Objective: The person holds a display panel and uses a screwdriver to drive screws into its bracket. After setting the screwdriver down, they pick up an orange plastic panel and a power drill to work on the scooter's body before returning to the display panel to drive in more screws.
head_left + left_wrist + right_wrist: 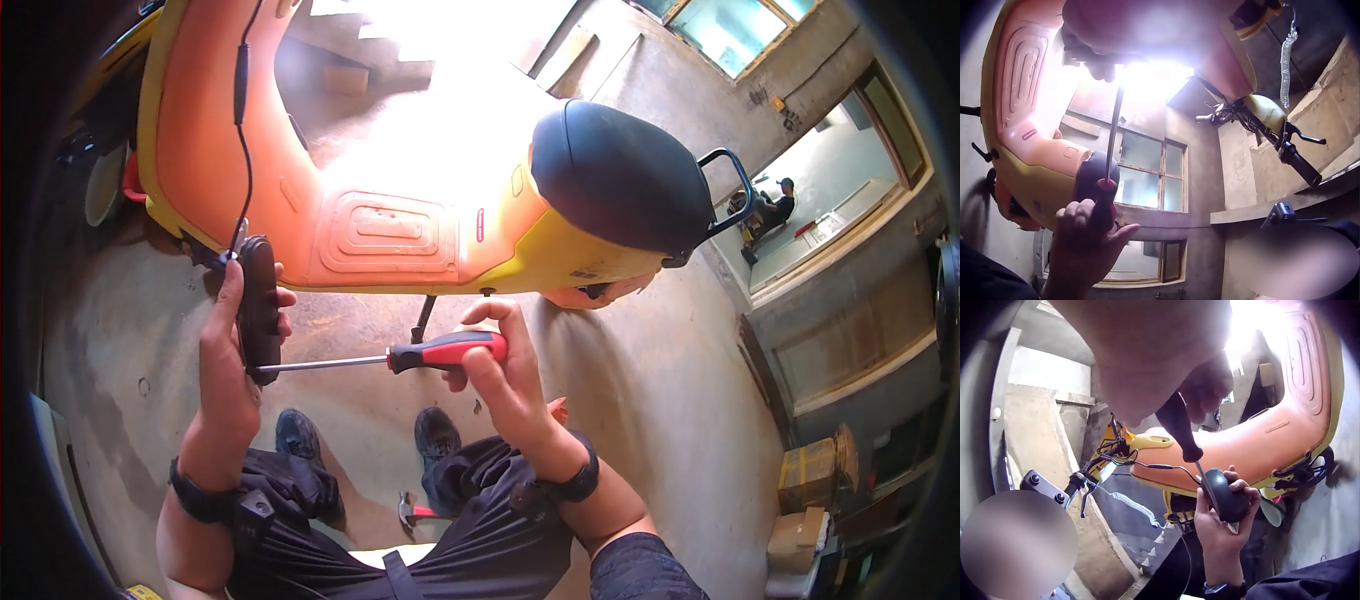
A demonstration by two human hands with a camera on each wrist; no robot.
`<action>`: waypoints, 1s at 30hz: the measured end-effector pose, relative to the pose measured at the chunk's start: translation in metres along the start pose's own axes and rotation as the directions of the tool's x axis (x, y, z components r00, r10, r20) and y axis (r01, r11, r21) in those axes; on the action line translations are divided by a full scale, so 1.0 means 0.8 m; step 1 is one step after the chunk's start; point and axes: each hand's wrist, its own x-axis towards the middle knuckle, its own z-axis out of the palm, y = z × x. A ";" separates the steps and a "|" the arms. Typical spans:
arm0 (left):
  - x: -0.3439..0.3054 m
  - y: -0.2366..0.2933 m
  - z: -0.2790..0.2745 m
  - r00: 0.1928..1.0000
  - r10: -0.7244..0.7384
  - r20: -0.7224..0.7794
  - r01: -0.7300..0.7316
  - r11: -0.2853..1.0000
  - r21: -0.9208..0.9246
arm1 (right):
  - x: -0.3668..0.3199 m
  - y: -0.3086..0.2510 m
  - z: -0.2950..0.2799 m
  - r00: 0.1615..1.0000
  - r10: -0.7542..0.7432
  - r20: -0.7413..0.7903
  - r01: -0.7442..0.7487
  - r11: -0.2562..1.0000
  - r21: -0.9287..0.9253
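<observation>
The left hand (pixel 228 330) grips a dark rounded part (pixel 260 310), held upright in the head view, with a black cable (pixel 246 160) running up from its top. A red and black screwdriver (pixel 445 351) lies in the right hand (pixel 512 385), whose fingers and thumb curl round the handle. Its metal shaft points left and the tip meets the lower end of the dark part. In the right wrist view the shaft crosses the face of the dark part (pixel 1230 497), in the fingers of the left hand (pixel 1217 534); the exact tip contact is unclear.
An orange and yellow scooter (pixel 390 235) with a black seat (pixel 620 175) stands just ahead. A red-handled hammer (pixel 415 512) lies on the floor between the legs. Boxes (pixel 808 475) are stacked at the right. Another person (pixel 775 210) appears through the opening.
</observation>
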 end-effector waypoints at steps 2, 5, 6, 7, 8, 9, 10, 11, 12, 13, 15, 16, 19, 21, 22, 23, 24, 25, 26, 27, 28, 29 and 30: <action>0.000 0.000 -0.001 1.000 -0.003 -0.002 0.003 1.000 0.014 | 0.001 -0.003 -0.005 0.998 0.064 0.003 -0.064 0.998 0.019; 0.000 -0.001 -0.003 1.000 -0.011 0.006 0.010 0.999 0.032 | 0.001 -0.009 -0.011 0.988 0.152 0.031 -0.150 0.986 -0.070; 0.002 -0.002 -0.003 1.000 -0.018 0.013 0.018 0.999 0.038 | 0.001 -0.015 -0.012 0.982 0.183 0.042 -0.182 0.983 -0.028; 0.003 -0.002 -0.003 1.000 -0.010 0.011 0.009 0.999 0.031 | 0.001 -0.013 -0.011 0.983 0.177 0.049 -0.176 0.984 -0.035; 0.004 -0.004 -0.003 1.000 0.017 0.001 -0.017 0.999 0.042 | 0.001 -0.007 -0.009 0.993 0.114 0.020 -0.113 0.993 -0.044; 0.005 -0.006 -0.003 0.999 0.041 -0.009 -0.041 0.998 0.055 | 0.001 -0.001 -0.008 0.999 0.052 -0.011 -0.052 0.997 -0.053; 0.005 -0.007 -0.003 0.999 0.046 -0.011 -0.045 0.998 0.051 | 0.002 0.003 -0.010 0.999 0.036 0.001 -0.036 0.997 -0.073; 0.006 -0.008 -0.004 0.999 0.051 -0.013 -0.050 0.997 0.053 | 0.002 0.001 -0.008 0.999 0.033 0.006 -0.032 0.997 -0.075; 0.006 -0.008 -0.004 0.998 0.054 -0.015 -0.054 0.997 0.057 | 0.003 -0.003 -0.005 0.999 0.042 0.001 -0.042 0.999 -0.010; 0.006 -0.007 -0.005 0.998 0.058 -0.018 -0.057 0.997 0.055 | 0.004 -0.005 -0.003 0.999 0.053 -0.002 -0.053 0.997 0.054; 0.006 -0.005 -0.005 1.000 -0.005 0.014 0.005 1.000 0.031 | 0.005 -0.009 -0.010 0.991 0.131 0.029 -0.133 0.990 0.053; 0.005 -0.004 -0.005 1.000 -0.001 0.011 0.001 1.000 0.028 | 0.005 -0.011 -0.014 0.976 0.210 0.056 -0.213 0.976 0.048; 0.006 -0.004 -0.006 1.000 -0.009 0.020 0.009 1.000 0.019 | 0.007 -0.015 -0.018 0.957 0.273 0.098 -0.274 0.962 -0.001; 0.006 -0.005 -0.007 1.000 0.003 0.015 -0.004 1.000 0.022 | 0.005 -0.009 -0.013 0.982 0.174 0.075 -0.173 0.985 -0.017; 0.006 -0.005 -0.008 1.000 0.006 0.012 -0.006 1.000 0.019 | 0.005 -0.005 -0.010 0.996 0.075 0.049 -0.073 0.997 -0.033; 0.006 -0.005 -0.009 1.000 0.020 0.007 -0.020 1.000 0.020 | 0.005 -0.002 -0.008 0.996 0.075 0.053 -0.073 0.997 -0.035; 0.007 -0.004 -0.009 0.999 0.034 0.003 -0.034 0.999 0.022 | 0.007 0.000 -0.005 0.998 0.005 0.057 -0.003 0.999 -0.036; 0.007 -0.004 -0.010 0.999 0.036 0.000 -0.036 0.999 0.020 | 0.007 0.001 -0.004 0.996 -0.065 0.062 0.067 0.997 -0.037; 0.007 -0.004 -0.010 1.000 0.022 0.009 -0.022 1.000 0.008 | 0.007 0.001 -0.004 0.996 -0.065 0.065 0.067 0.997 -0.037; 0.006 -0.004 -0.010 1.000 0.009 0.019 -0.009 1.000 -0.003 | 0.006 0.000 -0.004 0.998 -0.015 0.062 0.014 1.000 0.021; 0.006 -0.003 -0.010 1.000 0.010 0.017 -0.010 1.000 -0.004 | 0.006 -0.002 -0.005 0.998 0.036 0.060 -0.040 0.996 0.079; 0.006 -0.002 -0.008 1.000 -0.001 0.014 0.001 1.000 0.001 | 0.006 -0.006 -0.009 0.997 0.036 0.062 -0.040 0.996 0.078; 0.005 -0.001 -0.007 1.000 -0.011 0.011 0.011 1.000 0.006 | 0.006 -0.012 -0.014 0.987 0.136 0.089 -0.141 0.989 0.050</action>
